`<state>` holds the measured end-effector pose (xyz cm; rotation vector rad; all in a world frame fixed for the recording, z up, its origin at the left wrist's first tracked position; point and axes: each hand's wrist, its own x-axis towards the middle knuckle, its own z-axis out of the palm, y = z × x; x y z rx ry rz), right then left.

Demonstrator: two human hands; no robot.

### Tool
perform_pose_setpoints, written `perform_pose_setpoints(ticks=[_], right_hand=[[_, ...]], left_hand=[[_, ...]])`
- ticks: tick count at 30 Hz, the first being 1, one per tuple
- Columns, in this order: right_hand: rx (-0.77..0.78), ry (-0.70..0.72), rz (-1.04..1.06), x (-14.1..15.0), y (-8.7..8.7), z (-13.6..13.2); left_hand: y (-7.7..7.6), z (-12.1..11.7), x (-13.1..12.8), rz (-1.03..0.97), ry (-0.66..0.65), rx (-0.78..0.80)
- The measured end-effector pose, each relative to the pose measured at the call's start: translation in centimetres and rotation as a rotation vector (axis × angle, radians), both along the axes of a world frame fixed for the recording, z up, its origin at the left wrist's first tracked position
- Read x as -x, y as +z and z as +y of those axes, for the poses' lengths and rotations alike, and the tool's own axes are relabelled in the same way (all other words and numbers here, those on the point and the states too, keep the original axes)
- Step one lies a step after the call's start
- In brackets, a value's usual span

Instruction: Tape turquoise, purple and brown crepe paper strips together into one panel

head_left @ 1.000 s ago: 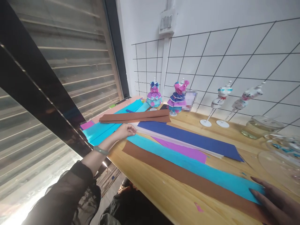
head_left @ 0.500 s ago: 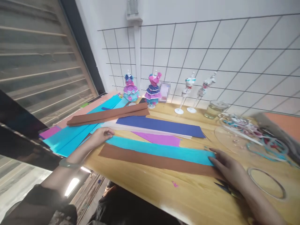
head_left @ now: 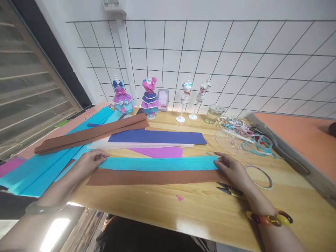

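A turquoise crepe paper strip (head_left: 160, 163) stretches lengthwise between my two hands. My left hand (head_left: 95, 160) pinches its left end between thumb and fingers. My right hand (head_left: 231, 169) grips the right end the same way, thumb below and fingers above. Just in front, a brown strip (head_left: 154, 177) lies flat on the wooden table, its upper edge meeting or overlapped by the turquoise one. Black-bladed snips (head_left: 229, 190) rest beside my right wrist, partly covered by it. Behind the turquoise strip lie a purple piece (head_left: 161, 152) and a navy strip (head_left: 157, 137).
Folded brown strips (head_left: 91, 134) lie across long turquoise sheets (head_left: 49, 168) at left. Small dress forms (head_left: 150, 99) stand at the back near a glass jar (head_left: 214, 114). Tangled ribbons (head_left: 246, 134), a thin ring (head_left: 258, 176) and an orange-topped box (head_left: 294, 140) are at right.
The camera view has turned to the right and levelled out. Both hands keep hold of the turquoise strip, which now lies nearly parallel to the brown one.
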<state>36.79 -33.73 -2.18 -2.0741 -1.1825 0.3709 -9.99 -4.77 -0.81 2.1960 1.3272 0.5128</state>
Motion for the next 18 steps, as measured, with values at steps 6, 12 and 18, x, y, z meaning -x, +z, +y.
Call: perform_pose_setpoints(ticks=[6, 12, 18], right_hand=[[0.042, 0.008, 0.003, -0.12, -0.20, -0.10], [0.149, 0.082, -0.076, -0.33, -0.11, -0.44], [0.148, 0.125, -0.113, -0.77, -0.44, -0.45]], left_hand=[[-0.23, -0.01, 0.18, 0.012, 0.015, -0.015], [0.32, -0.54, 0.24, 0.085, -0.129, -0.027], [0.53, -0.07, 0.27, 0.231, -0.250, -0.069]])
